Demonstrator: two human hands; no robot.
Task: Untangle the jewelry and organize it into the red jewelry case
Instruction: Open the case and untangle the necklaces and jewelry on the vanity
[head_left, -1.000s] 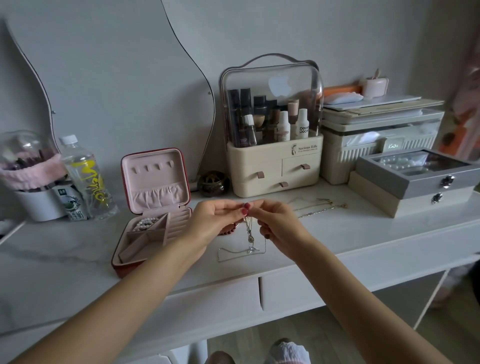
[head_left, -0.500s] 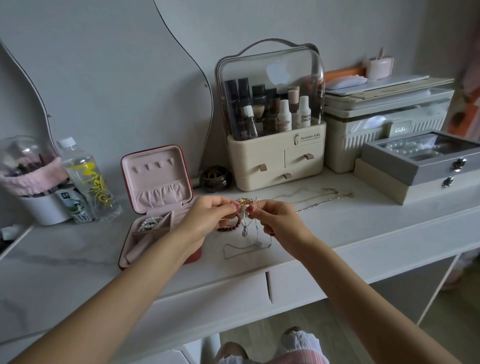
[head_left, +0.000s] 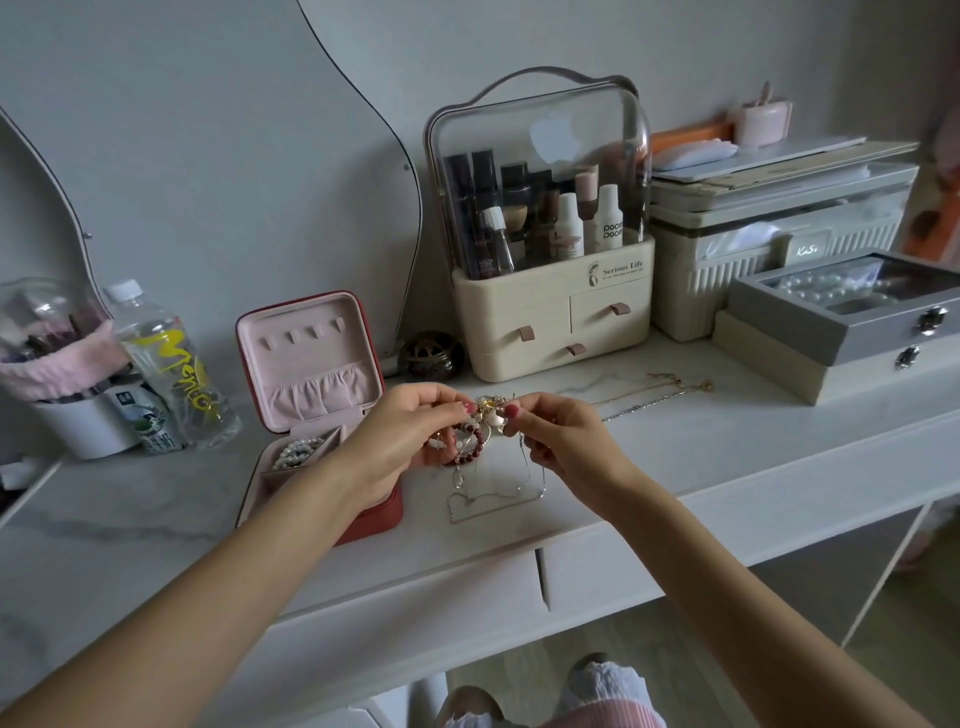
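Note:
My left hand (head_left: 402, 439) and my right hand (head_left: 563, 441) meet over the white tabletop and each pinches the tangled jewelry (head_left: 488, 415), a knot of thin silver chain with a small gold piece and a dark red bead bracelet (head_left: 467, 447). Loops of the silver chain (head_left: 493, 499) hang down onto the table. The red jewelry case (head_left: 311, 405) stands open just left of my left hand, its pink lid upright. A pearl bracelet (head_left: 298, 451) lies in one compartment.
Two loose chains (head_left: 654, 395) lie on the table right of my hands. Behind stand a cream cosmetics organiser (head_left: 550, 332), a round dark trinket (head_left: 431, 356), a grey box of pearls (head_left: 841, 317) and a water bottle (head_left: 166, 364). A mirror (head_left: 208, 182) leans on the wall.
The hands lifted the tangle slightly and the red bead bracelet now hangs with it between the fingers. The camera has tilted and moved closer.

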